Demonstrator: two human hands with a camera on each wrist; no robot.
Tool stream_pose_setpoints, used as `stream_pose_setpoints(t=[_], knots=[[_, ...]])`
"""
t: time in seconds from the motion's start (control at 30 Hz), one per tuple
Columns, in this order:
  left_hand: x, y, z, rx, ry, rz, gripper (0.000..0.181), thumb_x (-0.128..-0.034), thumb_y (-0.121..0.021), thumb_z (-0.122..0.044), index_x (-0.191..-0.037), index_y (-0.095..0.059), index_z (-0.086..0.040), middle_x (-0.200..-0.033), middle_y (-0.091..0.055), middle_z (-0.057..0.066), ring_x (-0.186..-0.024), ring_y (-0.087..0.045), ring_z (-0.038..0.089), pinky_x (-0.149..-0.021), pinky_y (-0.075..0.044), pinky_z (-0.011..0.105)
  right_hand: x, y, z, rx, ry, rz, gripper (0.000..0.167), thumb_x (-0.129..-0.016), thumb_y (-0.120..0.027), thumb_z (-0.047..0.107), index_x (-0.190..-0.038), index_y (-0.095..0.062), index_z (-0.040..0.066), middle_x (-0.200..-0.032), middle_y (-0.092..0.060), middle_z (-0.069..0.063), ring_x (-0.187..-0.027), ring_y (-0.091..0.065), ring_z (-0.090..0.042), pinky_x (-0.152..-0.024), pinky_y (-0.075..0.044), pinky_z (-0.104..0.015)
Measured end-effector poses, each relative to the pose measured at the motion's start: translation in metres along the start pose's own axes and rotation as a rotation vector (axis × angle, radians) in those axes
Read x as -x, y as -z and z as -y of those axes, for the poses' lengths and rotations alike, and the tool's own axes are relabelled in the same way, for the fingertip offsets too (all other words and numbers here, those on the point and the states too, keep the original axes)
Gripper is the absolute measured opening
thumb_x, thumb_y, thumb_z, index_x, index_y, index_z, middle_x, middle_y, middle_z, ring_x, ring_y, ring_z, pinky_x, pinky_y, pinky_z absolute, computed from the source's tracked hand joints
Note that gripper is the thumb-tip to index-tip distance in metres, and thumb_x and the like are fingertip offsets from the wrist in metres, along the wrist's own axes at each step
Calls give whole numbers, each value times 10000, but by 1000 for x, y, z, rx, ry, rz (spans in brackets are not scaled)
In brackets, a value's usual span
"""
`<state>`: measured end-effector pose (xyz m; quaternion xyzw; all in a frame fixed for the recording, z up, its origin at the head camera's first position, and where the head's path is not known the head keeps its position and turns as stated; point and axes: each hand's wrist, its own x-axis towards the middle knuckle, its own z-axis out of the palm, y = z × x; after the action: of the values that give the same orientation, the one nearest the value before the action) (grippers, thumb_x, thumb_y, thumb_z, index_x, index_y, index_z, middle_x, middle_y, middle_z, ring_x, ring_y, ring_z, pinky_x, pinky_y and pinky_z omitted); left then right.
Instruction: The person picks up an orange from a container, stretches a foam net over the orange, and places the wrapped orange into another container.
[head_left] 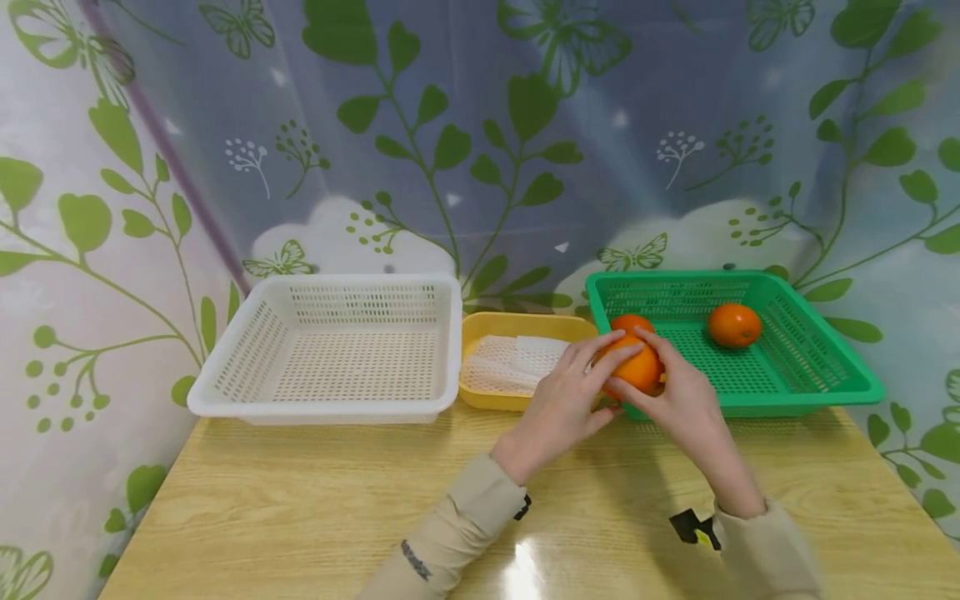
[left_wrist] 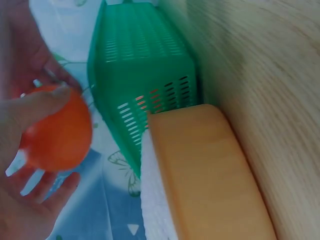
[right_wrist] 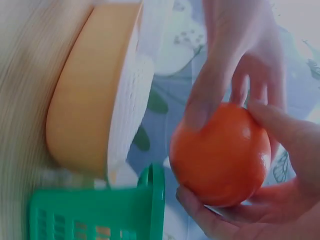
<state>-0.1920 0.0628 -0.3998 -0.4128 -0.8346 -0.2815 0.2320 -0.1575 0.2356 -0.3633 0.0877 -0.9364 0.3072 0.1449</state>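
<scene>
Together, the left hand (head_left: 558, 404) and right hand (head_left: 686, 400) grip one bare orange (head_left: 637, 371) by the green basket (head_left: 795, 398). Beyond them, two more oranges (head_left: 735, 325) lie inside it; left of them, foam netting (head_left: 498, 367) fills a yellow tray (head_left: 487, 402). Work seems early: no fruit shows in the white basket (head_left: 330, 410) farther left.

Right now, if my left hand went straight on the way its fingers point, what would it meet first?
The held orange fruit, which your left hand is touching. Beyond it, perhaps the partly hidden fruit in the green basket, though depth is unclear.
</scene>
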Motion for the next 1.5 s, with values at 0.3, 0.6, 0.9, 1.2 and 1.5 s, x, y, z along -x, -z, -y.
stream_pose_setpoints(t=[0.3,0.6,0.9,1.2,1.5], knots=[[3,3,6,59,59,-78,815,-791,-890,-194,-1479,-454,-172,-1498,-456,88,-1303,-497,284,-1046,-503,330,4,-5,10,-90,-15,53,719,-965,-707,348,-1528,-395,27,-1350,-562,-285,-1028,-670,-420,-818,-573,-559],[7,19,10,356,201,-52,824,-813,-875,-241,-1492,-420,-135,-1423,-502,102,-1238,-568,232,-912,-552,229,7,-10,2,-240,132,35,648,-990,-681,224,-1559,-386,133,-1494,-469,-202,-1158,-619,-400,-905,-588,-392],[21,33,14,788,405,47,776,-882,-812,-245,-1542,-403,-240,-1487,-493,-12,-1160,-597,165,-806,-593,243,10,-14,-1,-350,247,101,683,-983,-658,138,-1587,-341,174,-1516,-448,-130,-1219,-573,-217,-945,-465,-90],[42,39,28,958,408,127,720,-939,-694,-477,-1560,-357,-339,-1565,-401,8,-1268,-585,214,-916,-577,329,11,-21,1,-355,276,186,787,-909,-755,90,-1581,-349,149,-1520,-457,-156,-1206,-620,-325,-938,-567,-330],[56,50,29,837,452,160,679,-964,-717,-267,-1557,-388,-281,-1568,-404,-11,-1289,-534,225,-966,-551,325,13,-38,4,-321,296,211,800,-877,-790,121,-1564,-381,144,-1453,-532,-141,-1070,-671,-256,-885,-594,-418]])
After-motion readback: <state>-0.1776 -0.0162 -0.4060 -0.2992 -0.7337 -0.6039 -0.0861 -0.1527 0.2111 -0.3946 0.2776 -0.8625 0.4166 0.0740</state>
